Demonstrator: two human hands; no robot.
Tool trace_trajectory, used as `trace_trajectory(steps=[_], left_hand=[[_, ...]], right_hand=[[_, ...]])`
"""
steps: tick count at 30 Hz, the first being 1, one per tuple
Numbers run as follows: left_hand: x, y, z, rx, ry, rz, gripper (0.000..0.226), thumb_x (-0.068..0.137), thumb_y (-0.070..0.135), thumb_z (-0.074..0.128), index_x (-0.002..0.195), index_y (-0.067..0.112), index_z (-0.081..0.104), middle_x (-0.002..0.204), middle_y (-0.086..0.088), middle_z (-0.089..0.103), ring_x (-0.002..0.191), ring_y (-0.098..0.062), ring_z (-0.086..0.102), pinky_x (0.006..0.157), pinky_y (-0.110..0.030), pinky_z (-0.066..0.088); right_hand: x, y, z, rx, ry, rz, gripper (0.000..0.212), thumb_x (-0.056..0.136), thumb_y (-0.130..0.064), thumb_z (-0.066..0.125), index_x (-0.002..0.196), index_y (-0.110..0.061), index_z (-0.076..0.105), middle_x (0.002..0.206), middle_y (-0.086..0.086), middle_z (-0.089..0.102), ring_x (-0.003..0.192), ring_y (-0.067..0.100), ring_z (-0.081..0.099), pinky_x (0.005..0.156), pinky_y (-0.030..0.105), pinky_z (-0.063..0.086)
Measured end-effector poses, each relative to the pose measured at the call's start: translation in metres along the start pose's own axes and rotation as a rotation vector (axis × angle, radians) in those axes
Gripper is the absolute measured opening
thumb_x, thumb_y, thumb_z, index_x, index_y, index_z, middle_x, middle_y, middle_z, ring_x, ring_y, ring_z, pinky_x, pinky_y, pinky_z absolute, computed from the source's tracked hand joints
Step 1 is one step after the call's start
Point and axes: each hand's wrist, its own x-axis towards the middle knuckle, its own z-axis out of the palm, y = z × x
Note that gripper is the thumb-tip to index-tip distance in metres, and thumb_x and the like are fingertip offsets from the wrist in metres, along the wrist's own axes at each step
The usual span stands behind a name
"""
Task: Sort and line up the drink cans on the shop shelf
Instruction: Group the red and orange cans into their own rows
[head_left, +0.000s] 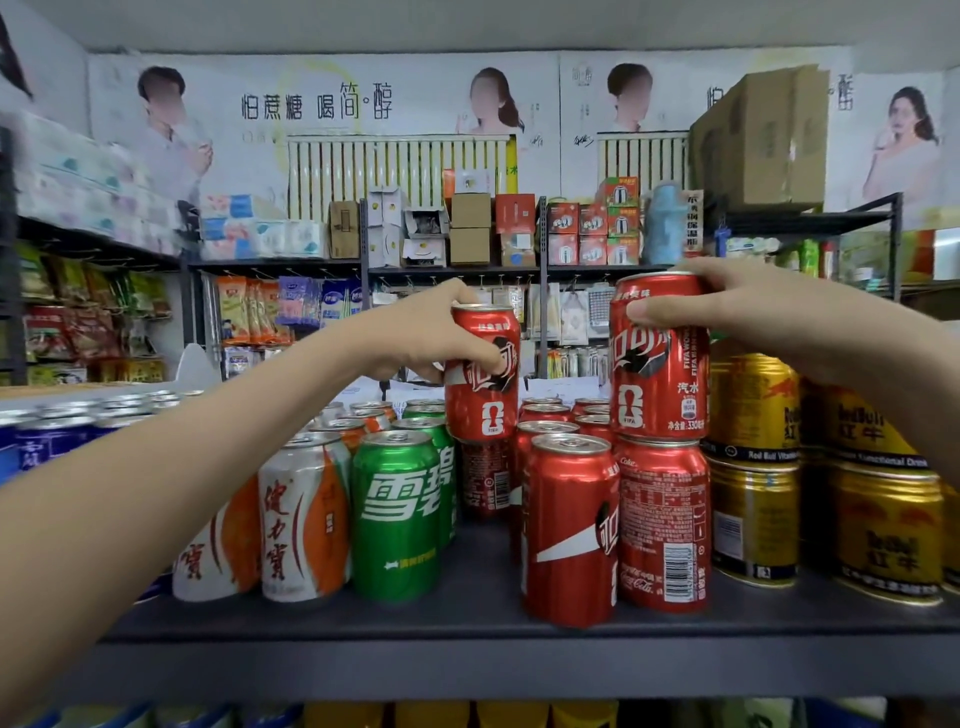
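The left hand (415, 332) clasps a red cola can (483, 371) over the shelf (467, 603); the right hand (737, 306) pinches another red can (660, 358) stacked at right.

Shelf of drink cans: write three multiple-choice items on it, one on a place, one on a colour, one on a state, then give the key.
1. Where is the red can in the right hand?
A. on top of another red can
B. lying on the shelf
C. on a green can

2. What colour are the cans stacked at the far right?
A. blue
B. gold
C. white

3. What is the left hand doing?
A. resting empty on the shelf
B. pointing at a poster
C. holding a red can from behind

Key: 1 A, its base sits on the lower can's rim; 2 B, their bodies are gold with red marks; 3 C, the fingers wrap around it.
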Motion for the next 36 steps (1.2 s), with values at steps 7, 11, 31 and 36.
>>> trace_trajectory(steps=[7,11,31,36], left_hand=[[0.005,-0.002,-0.008,0.065,-0.067,0.012,0.055,0.072,0.017,0.079,0.114,0.019,0.041,0.104,-0.006,0.062,0.083,-0.016,0.064,0.053,-0.022,0.049],[0.006,-0.007,-0.011,0.066,-0.074,0.034,0.058,0.071,0.017,0.08,0.113,0.019,0.04,0.108,-0.007,0.062,0.092,-0.02,0.065,0.066,-0.029,0.055],[0.015,-0.026,-0.019,0.031,-0.116,0.099,0.06,0.069,0.015,0.081,0.11,0.014,0.038,0.109,-0.007,0.062,0.095,-0.021,0.066,0.075,-0.032,0.059],[0.017,-0.029,-0.016,0.088,-0.135,0.098,0.06,0.069,0.017,0.082,0.109,0.014,0.038,0.104,-0.006,0.063,0.084,-0.016,0.067,0.063,-0.022,0.055]], right_hand=[[-0.002,-0.001,0.003,0.018,0.014,-0.012,0.048,0.062,-0.047,0.069,0.105,-0.03,0.055,0.097,-0.003,0.069,0.086,0.013,0.067,0.066,0.027,0.048],[-0.004,-0.002,0.005,0.025,0.022,-0.015,0.041,0.062,-0.047,0.069,0.098,-0.035,0.053,0.098,-0.004,0.067,0.087,0.012,0.065,0.066,0.027,0.047],[-0.006,-0.01,0.009,-0.011,0.028,0.022,0.033,0.065,-0.044,0.065,0.094,-0.034,0.052,0.095,-0.005,0.066,0.083,0.011,0.064,0.065,0.024,0.044],[-0.007,-0.009,0.01,-0.012,0.043,0.022,0.036,0.064,-0.045,0.066,0.096,-0.034,0.054,0.096,-0.005,0.066,0.083,0.011,0.065,0.065,0.025,0.045]])
